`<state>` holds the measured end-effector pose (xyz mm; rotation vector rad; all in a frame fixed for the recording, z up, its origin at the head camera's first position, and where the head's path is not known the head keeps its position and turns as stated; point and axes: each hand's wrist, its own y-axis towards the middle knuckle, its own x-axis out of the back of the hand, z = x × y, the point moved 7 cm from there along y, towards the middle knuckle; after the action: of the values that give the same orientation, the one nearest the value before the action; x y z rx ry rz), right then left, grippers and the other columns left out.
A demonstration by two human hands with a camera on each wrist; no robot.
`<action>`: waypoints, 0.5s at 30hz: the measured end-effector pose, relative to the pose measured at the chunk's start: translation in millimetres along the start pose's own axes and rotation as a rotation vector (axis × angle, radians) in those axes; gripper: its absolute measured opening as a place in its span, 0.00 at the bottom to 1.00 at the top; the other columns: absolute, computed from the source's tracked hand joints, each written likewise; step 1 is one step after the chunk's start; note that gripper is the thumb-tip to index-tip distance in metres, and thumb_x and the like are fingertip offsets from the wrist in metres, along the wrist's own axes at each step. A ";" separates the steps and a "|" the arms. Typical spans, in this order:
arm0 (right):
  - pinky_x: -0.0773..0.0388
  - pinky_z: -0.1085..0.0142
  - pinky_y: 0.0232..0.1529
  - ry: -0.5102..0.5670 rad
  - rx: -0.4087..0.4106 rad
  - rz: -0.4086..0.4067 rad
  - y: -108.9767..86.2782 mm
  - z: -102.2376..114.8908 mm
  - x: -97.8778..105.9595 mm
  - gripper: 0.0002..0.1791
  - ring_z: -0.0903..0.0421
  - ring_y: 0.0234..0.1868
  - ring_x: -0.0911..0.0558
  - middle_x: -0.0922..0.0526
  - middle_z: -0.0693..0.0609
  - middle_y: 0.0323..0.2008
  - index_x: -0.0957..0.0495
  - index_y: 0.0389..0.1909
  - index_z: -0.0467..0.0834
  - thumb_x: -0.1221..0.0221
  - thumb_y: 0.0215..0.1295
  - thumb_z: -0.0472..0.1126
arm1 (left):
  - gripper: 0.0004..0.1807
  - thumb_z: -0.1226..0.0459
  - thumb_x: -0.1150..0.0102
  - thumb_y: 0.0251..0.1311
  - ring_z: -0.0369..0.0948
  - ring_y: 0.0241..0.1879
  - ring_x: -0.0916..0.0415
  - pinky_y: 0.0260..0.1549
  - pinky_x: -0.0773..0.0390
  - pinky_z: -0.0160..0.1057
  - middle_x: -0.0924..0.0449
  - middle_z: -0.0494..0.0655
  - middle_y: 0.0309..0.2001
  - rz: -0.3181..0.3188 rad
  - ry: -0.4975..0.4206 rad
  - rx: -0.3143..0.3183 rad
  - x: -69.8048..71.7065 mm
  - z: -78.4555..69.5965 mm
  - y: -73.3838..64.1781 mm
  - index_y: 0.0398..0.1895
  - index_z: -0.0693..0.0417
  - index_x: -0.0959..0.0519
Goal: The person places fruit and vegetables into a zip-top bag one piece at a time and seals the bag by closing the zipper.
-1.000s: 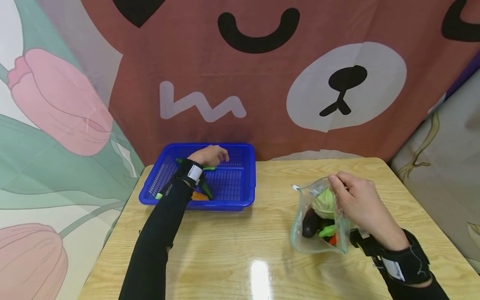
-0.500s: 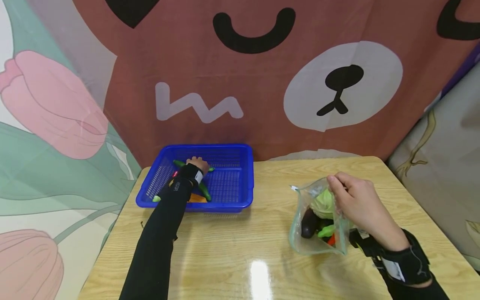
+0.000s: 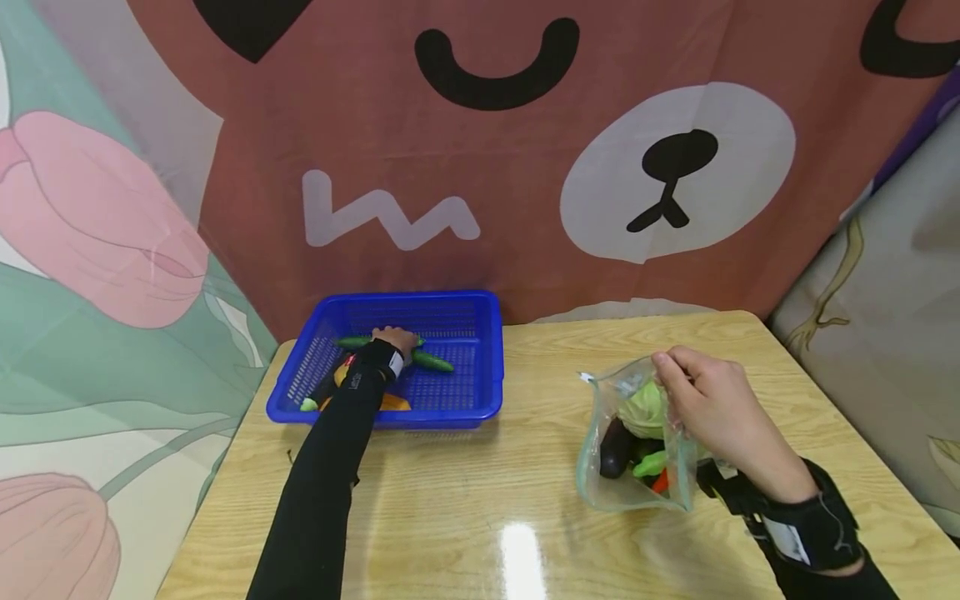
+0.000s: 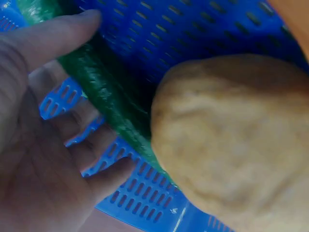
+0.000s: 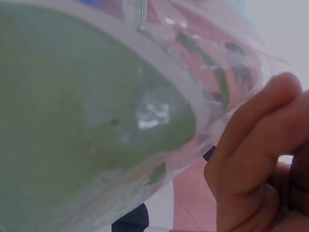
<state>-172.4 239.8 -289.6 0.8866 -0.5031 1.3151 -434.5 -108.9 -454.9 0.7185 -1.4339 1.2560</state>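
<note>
My left hand reaches into the blue basket and grips a cucumber. In the left wrist view the thumb crosses the cucumber, with the other fingers behind it. A round tan vegetable, potato-like, lies against its side. My right hand pinches the top edge of a clear zip bag and keeps its mouth apart. Inside the bag are a cabbage, an eggplant, a green pepper and a red-orange piece. The fingertips on the bag are partly hidden.
Another long green vegetable lies at the basket's back left. An orange piece and a dark vegetable with a pale green end lie near the front. The wooden table meets a printed cloth backdrop behind.
My left hand has lowered from above the basket into it. The cucumber has turned from slanting towards the front to lying nearly crosswise. My right hand and the bag hold almost still.
</note>
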 end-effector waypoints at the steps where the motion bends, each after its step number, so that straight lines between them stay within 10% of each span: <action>1: 0.35 0.66 0.12 0.000 0.002 0.000 0.1 0.1 -0.3 0.23 0.60 0.12 0.29 0.30 0.53 0.11 0.27 0.27 0.43 0.59 0.74 0.54 | 0.24 0.67 0.46 0.62 0.58 0.60 0.32 0.61 0.40 0.62 0.28 0.58 0.60 0.001 -0.016 -0.017 0.8 -1.6 0.4 0.62 0.52 0.29; 9: 0.35 0.66 0.12 0.007 0.008 0.003 1.3 -0.2 -0.8 0.23 0.61 0.13 0.28 0.30 0.53 0.11 0.28 0.27 0.43 0.59 0.74 0.54 | 0.26 0.67 0.51 0.60 0.53 0.55 0.27 0.53 0.29 0.55 0.24 0.57 0.55 -0.130 -0.160 -0.187 24.1 -24.5 10.4 0.64 0.52 0.34; 15: 0.37 0.66 0.12 -0.001 0.018 0.007 2.5 0.8 -0.1 0.23 0.60 0.12 0.30 0.30 0.54 0.10 0.28 0.27 0.44 0.59 0.74 0.54 | 0.14 0.71 0.49 0.52 0.45 0.35 0.28 0.37 0.29 0.44 0.25 0.48 0.36 -0.272 -0.279 -0.379 63.5 -59.9 -13.4 0.43 0.51 0.28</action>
<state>-174.7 239.1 -288.5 0.9015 -0.4960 1.3271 -420.6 -43.9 -396.8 0.8140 -1.6749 0.6674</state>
